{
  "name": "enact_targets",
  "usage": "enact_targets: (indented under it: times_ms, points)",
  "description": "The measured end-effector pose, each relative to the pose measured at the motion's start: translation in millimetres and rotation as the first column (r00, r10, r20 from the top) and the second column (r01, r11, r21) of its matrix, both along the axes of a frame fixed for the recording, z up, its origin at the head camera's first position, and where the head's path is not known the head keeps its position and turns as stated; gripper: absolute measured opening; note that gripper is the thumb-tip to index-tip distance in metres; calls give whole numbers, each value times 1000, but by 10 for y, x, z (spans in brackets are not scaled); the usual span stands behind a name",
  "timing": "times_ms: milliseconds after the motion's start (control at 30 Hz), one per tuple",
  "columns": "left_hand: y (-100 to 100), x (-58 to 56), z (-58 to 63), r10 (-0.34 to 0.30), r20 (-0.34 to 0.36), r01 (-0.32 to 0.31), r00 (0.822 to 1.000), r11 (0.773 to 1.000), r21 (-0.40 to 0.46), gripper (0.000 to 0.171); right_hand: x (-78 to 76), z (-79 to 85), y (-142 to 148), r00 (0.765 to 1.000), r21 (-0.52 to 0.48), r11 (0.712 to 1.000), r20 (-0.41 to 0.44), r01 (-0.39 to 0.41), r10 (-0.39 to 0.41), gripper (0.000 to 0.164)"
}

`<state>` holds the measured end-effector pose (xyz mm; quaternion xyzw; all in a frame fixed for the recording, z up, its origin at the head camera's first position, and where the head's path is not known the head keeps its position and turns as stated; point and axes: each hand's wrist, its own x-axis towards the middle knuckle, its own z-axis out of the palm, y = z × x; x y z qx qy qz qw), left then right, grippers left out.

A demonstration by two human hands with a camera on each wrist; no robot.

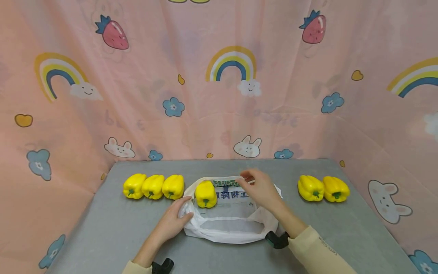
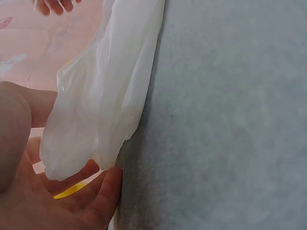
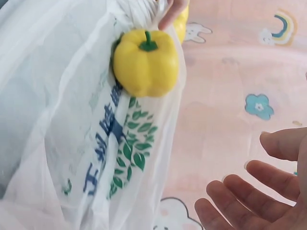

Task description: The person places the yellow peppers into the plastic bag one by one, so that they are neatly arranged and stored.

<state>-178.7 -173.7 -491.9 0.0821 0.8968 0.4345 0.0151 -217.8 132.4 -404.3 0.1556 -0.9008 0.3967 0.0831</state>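
Note:
A white plastic bag (image 1: 227, 239) with blue lettering and a printed green tree (image 3: 136, 151) lies on the grey table, its mouth spread. One yellow bell pepper (image 1: 206, 194) sits inside the mouth at the left, green stem showing. My left hand (image 1: 173, 219) is at the bag's left edge, thumb apart from the fingers; in the left wrist view the fingertips (image 2: 112, 184) are partly behind the plastic. Above the bag's back right part is my right hand (image 1: 260, 187). Its fingers are loosely bent and spread, holding nothing, beside the bag in the right wrist view.
Three yellow bell peppers (image 1: 154, 187) stand in a row left of the bag. Two more bell peppers (image 1: 323, 188) sit side by side at the right. A pink printed curtain (image 1: 226, 121) hangs behind the table (image 1: 342, 232). Each wrist carries a black camera mount (image 1: 277, 240).

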Motion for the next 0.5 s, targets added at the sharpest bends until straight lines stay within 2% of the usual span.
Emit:
enact_targets:
  times_ms: [267, 500]
  points:
    - [-7, 2, 0, 4, 1, -3, 1000, 1000, -12, 52, -36, 50, 312, 998, -41, 999, -50, 24, -26, 30]
    - [2, -7, 2, 21, 23, -20, 1000, 1000, -11, 52, -42, 78, 591, 997, -18, 997, -30, 70, -71, 34]
